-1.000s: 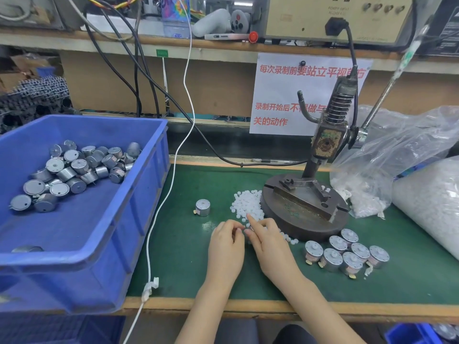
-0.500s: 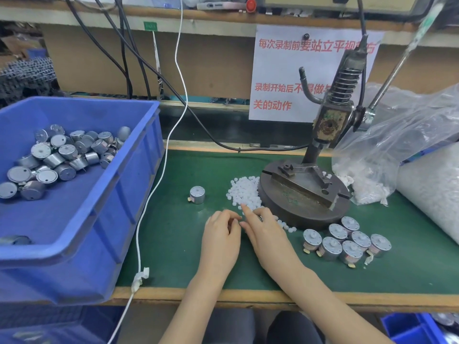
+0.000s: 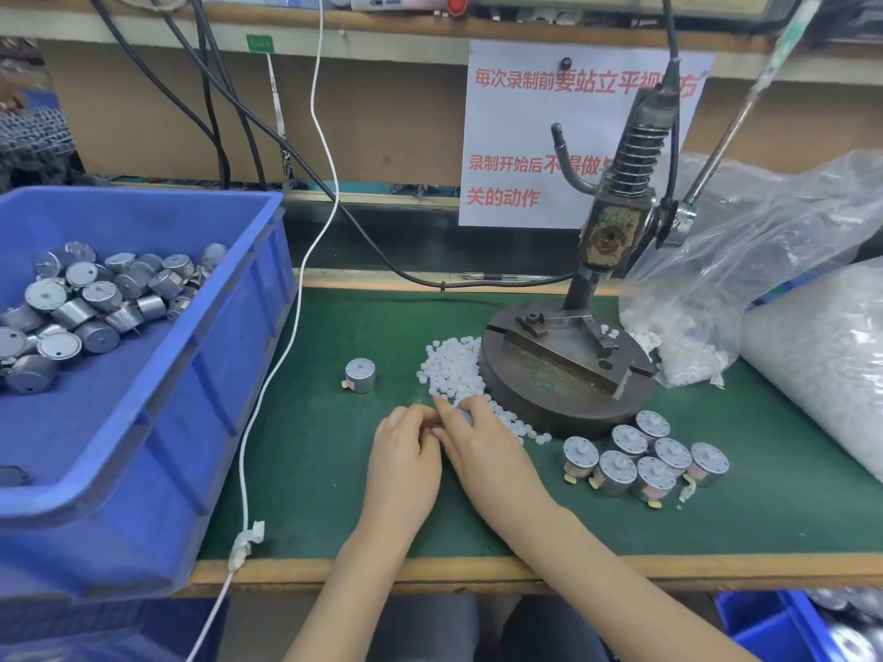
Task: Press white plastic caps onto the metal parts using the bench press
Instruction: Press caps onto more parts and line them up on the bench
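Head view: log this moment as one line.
left hand, right hand: fingertips together at white caps | grip: unclear | bench press: untouched

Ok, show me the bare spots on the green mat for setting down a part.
Free: between the blue bin and the left hand; the strip between the metal parts cluster and the bench edge. Crowded: white caps by the press base, bags at right.

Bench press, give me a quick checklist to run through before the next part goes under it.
1. Press base free of metal parts: ok.
2. Lever up: ok.
3. Caps piled beside the base: ok.
4. Left hand and right hand off the press: ok, both in front of it.
5. Cap seated on a part between the hands: cannot tell, fingers hide it.
6. Metal parts waiting by the base: ok.
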